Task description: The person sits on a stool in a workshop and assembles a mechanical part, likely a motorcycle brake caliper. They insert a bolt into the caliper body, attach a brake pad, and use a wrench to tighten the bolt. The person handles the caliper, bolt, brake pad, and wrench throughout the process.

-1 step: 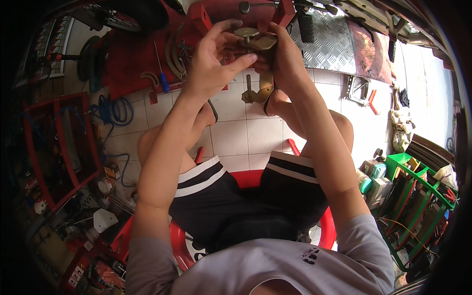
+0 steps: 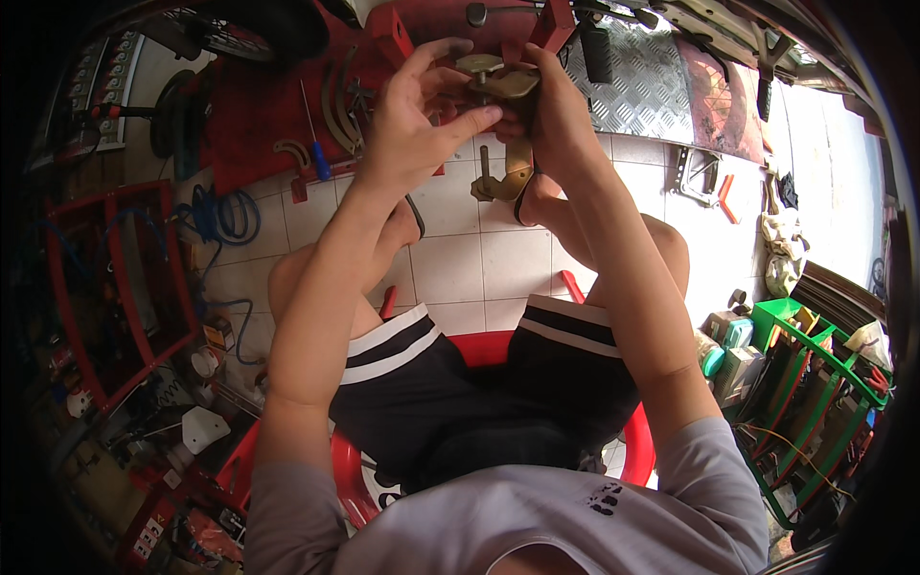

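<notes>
Out in front of me, both hands are raised around a dull gold-coloured metal part (image 2: pixel 510 85) with a flat, rounded plate on top. My left hand (image 2: pixel 407 129) is curled at its left side, with the thumb reaching in from below and the fingers bent behind. Around the right side of the part closes my right hand (image 2: pixel 565 120), its fingertips partly hidden. A matching gold-coloured bracket-like piece (image 2: pixel 518 171) with an upright pin shows just below the hands, near my foot. Whether it joins the held part, I cannot tell.
A blue-handled screwdriver (image 2: pixel 319 161) and curved metal pieces lie on a red platform (image 2: pixel 244 125). Blue hose (image 2: pixel 222 218) coils by a red rack (image 2: pixel 101 287) at left. At right stand a green tool rack (image 2: pixel 815 383) and a metal bracket (image 2: pixel 697 177).
The gold-coloured part has tilted very slightly between my fingers. My arms and everything around them look the same.
</notes>
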